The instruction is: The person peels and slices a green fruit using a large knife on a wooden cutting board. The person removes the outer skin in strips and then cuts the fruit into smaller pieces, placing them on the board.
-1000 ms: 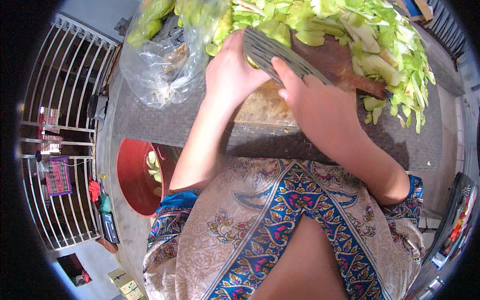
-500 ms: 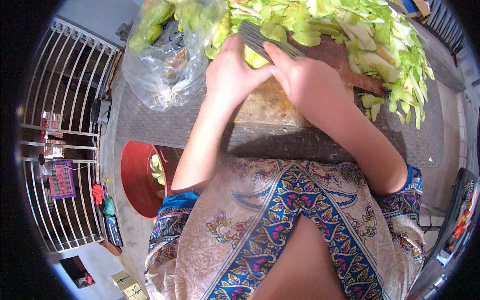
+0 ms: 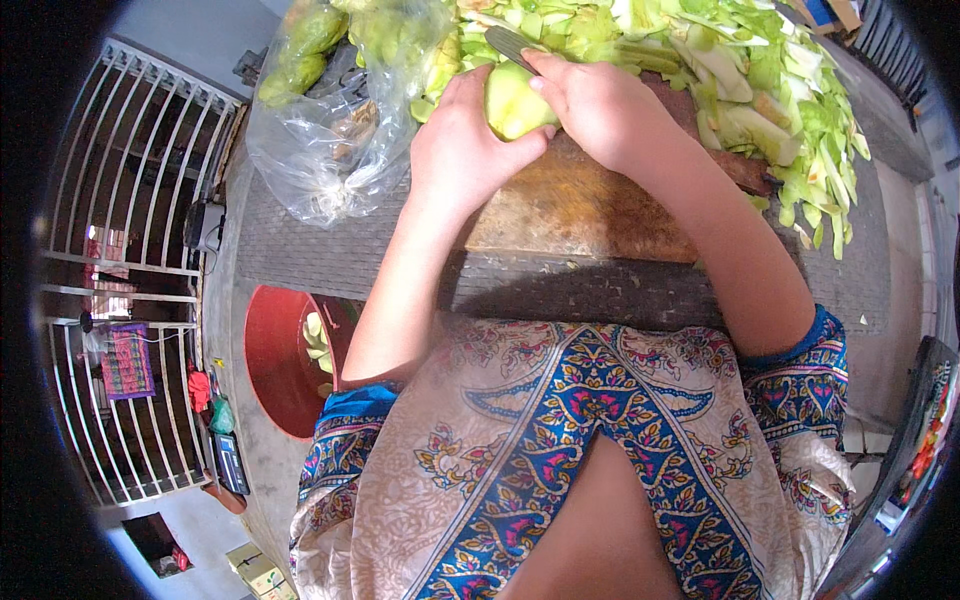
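A pale green, peeled fruit [image 3: 513, 107] sits in my left hand [image 3: 455, 145], whose fingers curve round its left side with the thumb at its near edge. My right hand [image 3: 615, 115] grips a knife with a dark grey blade [image 3: 508, 44], which lies at the far side of the fruit. The knife's handle is hidden in the fingers. Both hands are above a worn wooden board [image 3: 560, 210]. Beyond and to the right lies a heap of green and whitish peelings and slices [image 3: 740, 65].
A clear plastic bag [image 3: 320, 170] with green fruits [image 3: 310, 40] lies at the far left. Below left stands a red bucket [image 3: 275, 350] holding pale green pieces [image 3: 317, 345]. A brown wooden handle [image 3: 745, 170] shows beside the peelings. White metal bars [image 3: 130, 250] line the left side.
The knife blade has turned and drawn back, and more of the peeled fruit shows. My right hand has shifted slightly up and to the right; my left hand has barely moved.
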